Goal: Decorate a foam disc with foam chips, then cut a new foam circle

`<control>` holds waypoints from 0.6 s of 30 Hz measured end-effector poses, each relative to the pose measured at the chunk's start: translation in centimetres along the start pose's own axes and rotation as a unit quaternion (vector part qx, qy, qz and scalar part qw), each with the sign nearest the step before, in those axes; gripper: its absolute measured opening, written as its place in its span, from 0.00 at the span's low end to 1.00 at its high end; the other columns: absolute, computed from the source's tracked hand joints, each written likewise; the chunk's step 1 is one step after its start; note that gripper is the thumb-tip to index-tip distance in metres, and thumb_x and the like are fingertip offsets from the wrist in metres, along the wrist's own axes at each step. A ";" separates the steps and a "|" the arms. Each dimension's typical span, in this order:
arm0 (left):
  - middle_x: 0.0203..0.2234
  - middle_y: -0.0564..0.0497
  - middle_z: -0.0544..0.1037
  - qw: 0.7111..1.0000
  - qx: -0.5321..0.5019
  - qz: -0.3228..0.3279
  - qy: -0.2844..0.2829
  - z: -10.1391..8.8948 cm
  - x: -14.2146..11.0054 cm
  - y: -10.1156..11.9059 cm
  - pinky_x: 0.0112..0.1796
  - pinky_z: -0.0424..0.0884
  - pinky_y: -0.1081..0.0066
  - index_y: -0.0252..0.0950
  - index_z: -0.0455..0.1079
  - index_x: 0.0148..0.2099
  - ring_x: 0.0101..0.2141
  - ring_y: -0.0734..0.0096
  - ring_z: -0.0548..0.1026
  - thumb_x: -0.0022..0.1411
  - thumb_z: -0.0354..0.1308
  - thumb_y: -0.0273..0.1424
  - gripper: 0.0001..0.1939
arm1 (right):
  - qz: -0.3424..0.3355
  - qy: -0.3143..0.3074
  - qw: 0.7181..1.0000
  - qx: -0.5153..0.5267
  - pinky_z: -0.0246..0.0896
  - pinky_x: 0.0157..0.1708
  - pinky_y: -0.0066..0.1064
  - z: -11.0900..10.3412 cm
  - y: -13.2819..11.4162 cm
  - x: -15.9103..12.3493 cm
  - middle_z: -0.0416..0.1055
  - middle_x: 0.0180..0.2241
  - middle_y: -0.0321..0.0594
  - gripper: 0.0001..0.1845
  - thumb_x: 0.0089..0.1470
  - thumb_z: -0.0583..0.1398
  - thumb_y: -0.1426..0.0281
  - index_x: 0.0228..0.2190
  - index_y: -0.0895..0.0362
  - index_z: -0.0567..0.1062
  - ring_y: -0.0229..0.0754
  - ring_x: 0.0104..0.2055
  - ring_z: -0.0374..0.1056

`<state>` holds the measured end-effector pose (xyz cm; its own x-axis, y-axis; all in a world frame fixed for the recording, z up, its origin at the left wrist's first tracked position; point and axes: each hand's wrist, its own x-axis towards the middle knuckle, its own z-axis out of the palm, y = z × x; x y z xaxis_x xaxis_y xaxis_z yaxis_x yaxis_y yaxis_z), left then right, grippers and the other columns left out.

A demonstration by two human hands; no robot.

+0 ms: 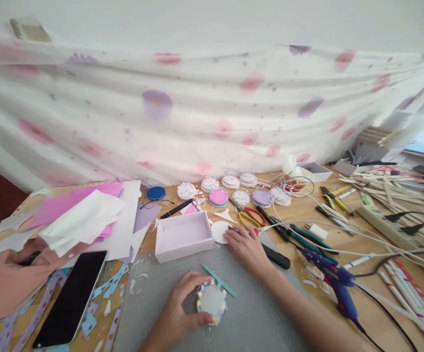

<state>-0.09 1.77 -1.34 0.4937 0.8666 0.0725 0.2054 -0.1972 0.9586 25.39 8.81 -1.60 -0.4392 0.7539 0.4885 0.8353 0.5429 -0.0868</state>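
My left hand (177,313) is curled around a round paper disc (212,300) with a scalloped, patterned rim, holding it down on the grey cutting mat (263,318). My right hand (246,247) lies flat at the mat's far edge, fingers stretched out, with the fingertips on a plain white paper circle (219,231). A teal paper strip (220,282) lies between the two hands. A white open box (183,237) stands just left of my right hand.
Another person's hand (7,281) holds something dark at the far left, beside a black phone (71,298) and loose papers (83,220). Several decorated discs (218,197), red scissors (253,215), pliers (334,198), a black cutter (276,256) and a blue glue gun (338,288) with cables lie behind and to the right.
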 end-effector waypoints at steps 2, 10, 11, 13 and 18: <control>0.45 0.46 0.73 1.000 0.002 -0.002 0.003 0.0 0.0 0.1 0.46 0.65 0.65 0.46 0.71 0.54 0.46 0.57 0.71 0.49 0.65 0.52 0.31 | -0.009 0.016 1.000 0.013 0.53 0.49 0.40 0.1 0.5 1.0 0.78 0.39 0.39 0.11 0.58 0.58 0.76 0.41 0.53 0.76 0.47 0.48 0.67; 0.46 0.45 0.72 1.000 0.003 0.009 0.014 0.2 -0.2 -0.1 0.47 0.66 0.64 0.45 0.71 0.55 0.47 0.57 0.71 0.50 0.65 0.52 0.32 | 0.131 0.169 0.973 0.082 0.62 0.38 0.36 -4.6 -0.3 1.1 0.75 0.32 0.42 0.09 0.63 0.54 0.69 0.38 0.58 0.73 0.44 0.37 0.69; 0.46 0.46 0.72 1.000 0.002 0.007 0.018 0.1 -0.2 -0.1 0.47 0.65 0.64 0.45 0.70 0.55 0.47 0.57 0.71 0.50 0.65 0.51 0.31 | 0.146 0.178 0.966 0.119 0.63 0.36 0.34 -5.3 -0.8 0.6 0.75 0.31 0.41 0.08 0.63 0.54 0.69 0.38 0.58 0.73 0.42 0.35 0.69; 0.48 0.46 0.72 0.999 0.003 0.004 0.035 -0.4 -0.5 -0.1 0.48 0.66 0.64 0.46 0.70 0.55 0.48 0.57 0.71 0.52 0.64 0.50 0.31 | 0.168 0.188 0.945 0.208 0.65 0.35 0.32 -6.5 -2.1 -0.6 0.73 0.31 0.39 0.05 0.62 0.56 0.70 0.37 0.56 0.73 0.41 0.34 0.69; 0.49 0.46 0.73 0.994 0.035 0.012 0.107 -2.2 -1.4 0.1 0.47 0.67 0.65 0.46 0.69 0.56 0.48 0.57 0.71 0.54 0.62 0.49 0.29 | 0.088 0.147 0.947 0.271 0.65 0.40 0.33 -8.0 -5.2 -5.2 0.75 0.35 0.40 0.11 0.59 0.57 0.78 0.42 0.54 0.73 0.42 0.38 0.68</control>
<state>-2.67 1.54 -0.75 0.3098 0.9374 0.1593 0.2576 -0.2440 0.9349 26.00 -0.88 3.26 -0.1319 0.7577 0.6392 0.5589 0.5894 -0.5834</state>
